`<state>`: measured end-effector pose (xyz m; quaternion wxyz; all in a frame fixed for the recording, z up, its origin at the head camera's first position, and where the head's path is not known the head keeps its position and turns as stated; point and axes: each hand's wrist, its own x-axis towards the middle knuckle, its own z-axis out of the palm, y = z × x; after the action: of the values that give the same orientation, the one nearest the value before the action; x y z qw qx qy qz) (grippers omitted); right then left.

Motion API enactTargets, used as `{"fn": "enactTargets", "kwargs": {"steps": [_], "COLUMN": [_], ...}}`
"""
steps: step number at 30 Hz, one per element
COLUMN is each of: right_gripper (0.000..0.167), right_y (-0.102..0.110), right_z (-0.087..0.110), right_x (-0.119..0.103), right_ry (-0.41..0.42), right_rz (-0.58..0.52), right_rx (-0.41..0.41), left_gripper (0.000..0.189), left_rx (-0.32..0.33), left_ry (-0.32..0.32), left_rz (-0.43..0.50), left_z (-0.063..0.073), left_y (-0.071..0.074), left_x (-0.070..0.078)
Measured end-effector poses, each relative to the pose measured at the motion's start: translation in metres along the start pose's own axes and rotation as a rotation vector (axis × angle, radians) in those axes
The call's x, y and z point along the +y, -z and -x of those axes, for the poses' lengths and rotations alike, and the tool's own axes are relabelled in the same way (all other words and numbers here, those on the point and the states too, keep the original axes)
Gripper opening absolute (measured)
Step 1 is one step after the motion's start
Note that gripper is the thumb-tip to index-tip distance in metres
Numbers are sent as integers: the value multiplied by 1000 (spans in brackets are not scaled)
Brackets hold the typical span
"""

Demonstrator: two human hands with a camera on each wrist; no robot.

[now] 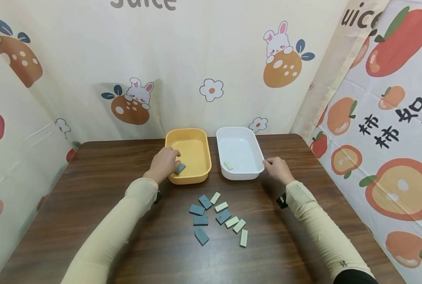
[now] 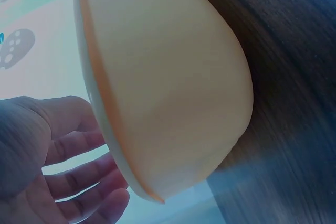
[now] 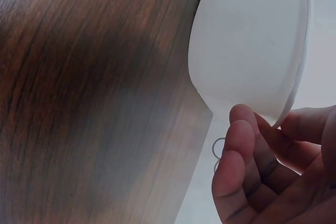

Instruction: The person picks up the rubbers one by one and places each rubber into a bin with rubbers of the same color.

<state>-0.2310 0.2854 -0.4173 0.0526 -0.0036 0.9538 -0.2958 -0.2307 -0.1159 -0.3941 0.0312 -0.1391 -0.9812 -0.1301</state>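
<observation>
My left hand (image 1: 164, 163) is over the left wall of the yellow bin (image 1: 207, 154), its fingers relaxed and reaching inside the rim. A blue-grey tile (image 1: 180, 169) is inside the bin, just below the fingertips. From the left wrist, the fingers (image 2: 86, 177) show partly behind the yellow rim and the tile is hidden. At the other side, my right hand (image 1: 279, 169) pinches the near right rim of the white bin (image 1: 257, 156) between thumb and fingers. One pale green tile (image 1: 228, 165) lies in the white bin.
On the wooden table (image 1: 154, 244), in front of the bins, several blue-grey tiles (image 1: 201, 220) lie loosely to the left and several pale green tiles (image 1: 244, 238) mostly to the right. A printed curtain (image 1: 182, 59) hangs behind the table's far edge.
</observation>
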Motion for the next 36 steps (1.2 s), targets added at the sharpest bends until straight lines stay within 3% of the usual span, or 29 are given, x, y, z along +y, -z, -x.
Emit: {"fn": "enactTargets", "kwargs": {"steps": [12, 22, 29, 36], "right_gripper": [40, 40, 40, 40], "right_y": [-2, -3, -2, -2], "right_z": [1, 1, 2, 2], "right_x": [1, 0, 0, -1], "right_ry": [1, 11, 16, 13], "right_rz": [-1, -1, 7, 3], "right_rx": [7, 9, 14, 11], "left_gripper": [41, 44, 48, 49], "left_rx": [37, 69, 56, 43], "left_ry": [17, 76, 112, 109], "left_rz": [70, 63, 66, 78], "left_z": [12, 18, 24, 28], "left_y": [-1, -1, -3, -7], "left_x": [-11, -21, -28, -30]}}
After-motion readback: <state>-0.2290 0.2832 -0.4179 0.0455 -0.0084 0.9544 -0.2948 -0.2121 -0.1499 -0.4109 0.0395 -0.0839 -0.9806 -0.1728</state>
